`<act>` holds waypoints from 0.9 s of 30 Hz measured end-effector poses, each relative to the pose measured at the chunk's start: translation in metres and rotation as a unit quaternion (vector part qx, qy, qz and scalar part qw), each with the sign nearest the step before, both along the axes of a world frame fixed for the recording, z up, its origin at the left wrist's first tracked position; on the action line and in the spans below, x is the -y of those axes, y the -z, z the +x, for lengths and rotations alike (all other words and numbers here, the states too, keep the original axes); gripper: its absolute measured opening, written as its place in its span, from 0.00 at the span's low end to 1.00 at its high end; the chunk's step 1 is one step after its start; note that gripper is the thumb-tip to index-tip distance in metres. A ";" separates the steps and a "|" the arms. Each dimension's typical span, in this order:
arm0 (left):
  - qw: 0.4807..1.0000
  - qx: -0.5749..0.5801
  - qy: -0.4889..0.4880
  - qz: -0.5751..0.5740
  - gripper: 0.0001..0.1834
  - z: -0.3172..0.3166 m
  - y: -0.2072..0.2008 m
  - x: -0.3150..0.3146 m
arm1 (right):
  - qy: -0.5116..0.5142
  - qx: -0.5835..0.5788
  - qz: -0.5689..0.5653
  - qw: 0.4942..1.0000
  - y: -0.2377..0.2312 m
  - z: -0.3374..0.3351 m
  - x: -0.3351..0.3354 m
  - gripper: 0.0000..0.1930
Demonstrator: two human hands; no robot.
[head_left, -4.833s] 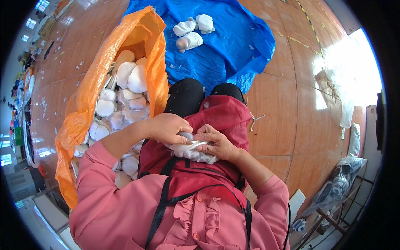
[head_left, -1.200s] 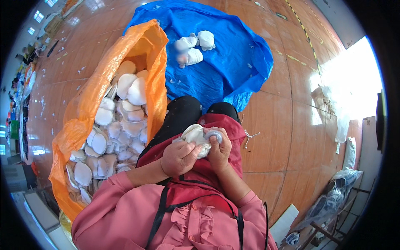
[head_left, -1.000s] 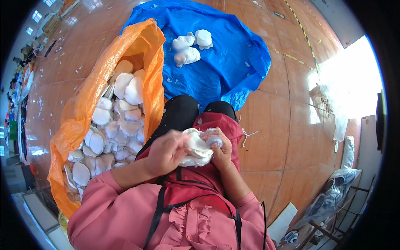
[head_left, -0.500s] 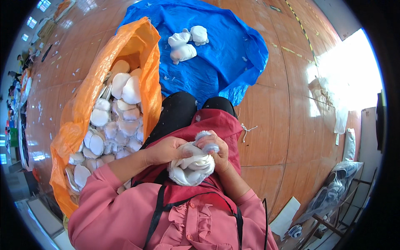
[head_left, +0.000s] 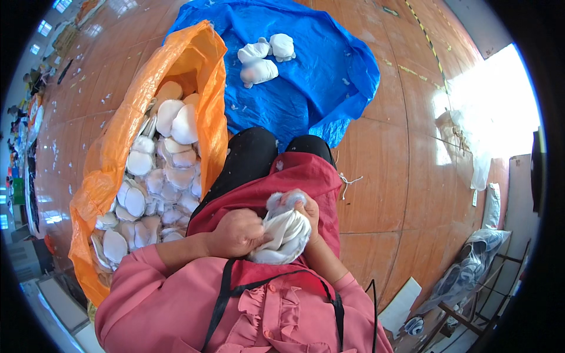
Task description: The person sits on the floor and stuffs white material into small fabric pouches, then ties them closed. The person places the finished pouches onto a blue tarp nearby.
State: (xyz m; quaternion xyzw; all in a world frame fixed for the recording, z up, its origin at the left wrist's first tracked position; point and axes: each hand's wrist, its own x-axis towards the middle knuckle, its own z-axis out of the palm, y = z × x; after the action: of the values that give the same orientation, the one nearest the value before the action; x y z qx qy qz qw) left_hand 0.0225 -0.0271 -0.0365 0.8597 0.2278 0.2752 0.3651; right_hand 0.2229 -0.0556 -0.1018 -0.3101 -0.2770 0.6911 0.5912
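White cloth bundle (head_left: 286, 236) slanted up-right between your hands: left hand (head_left: 238, 233) pinched its left edge, right hand (head_left: 311, 213) (nearer the fluffy tuft (head_left: 275, 202)) gripped its top.

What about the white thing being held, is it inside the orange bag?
No, the right hand holds the white bundle over the red apron, outside the orange bag.

"How is the left hand (head_left: 238, 229)?"
"Curled almost into a fist, back upward, the left forearm (head_left: 183, 251) slanting inward."
"And the right hand (head_left: 312, 215)?"
"Near it, fingers (head_left: 308, 205) bent, the right forearm (head_left: 328, 259) angled inward too."
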 end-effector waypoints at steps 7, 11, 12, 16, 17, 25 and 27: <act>0.993 0.048 0.004 -0.107 0.11 0.005 -0.013 -0.026 | 0.012 0.145 0.128 0.981 0.003 0.012 -0.020 0.21; 0.959 -0.002 -0.015 -0.283 0.21 0.004 -0.022 -0.029 | 0.019 0.190 0.179 0.965 0.002 0.011 -0.019 0.16; 0.955 -0.034 -0.016 -0.295 0.22 0.007 -0.028 -0.033 | 0.014 0.200 0.193 0.961 0.002 0.011 -0.019 0.15; 0.965 -0.128 -0.015 -0.227 0.28 0.012 -0.036 -0.042 | 0.063 0.264 0.190 0.944 0.000 0.005 -0.017 0.08; 0.964 -0.145 -0.011 -0.222 0.28 0.013 -0.037 -0.044 | 0.067 0.269 0.195 0.941 0.000 0.004 -0.017 0.07; 0.930 -0.201 -0.008 -0.307 0.24 0.019 -0.042 -0.051 | 0.078 0.362 0.166 0.914 0.001 -0.001 -0.018 0.08; 0.931 -0.169 -0.030 -0.321 0.21 0.021 -0.041 -0.048 | 0.073 0.369 0.109 0.920 0.004 -0.002 -0.020 0.11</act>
State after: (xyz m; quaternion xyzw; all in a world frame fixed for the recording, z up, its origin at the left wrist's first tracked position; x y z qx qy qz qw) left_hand 0.0438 0.0206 0.0049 0.7235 0.3879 0.0486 0.5690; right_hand 0.2205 -0.0361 -0.1059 -0.4958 -0.5258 0.4485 0.5259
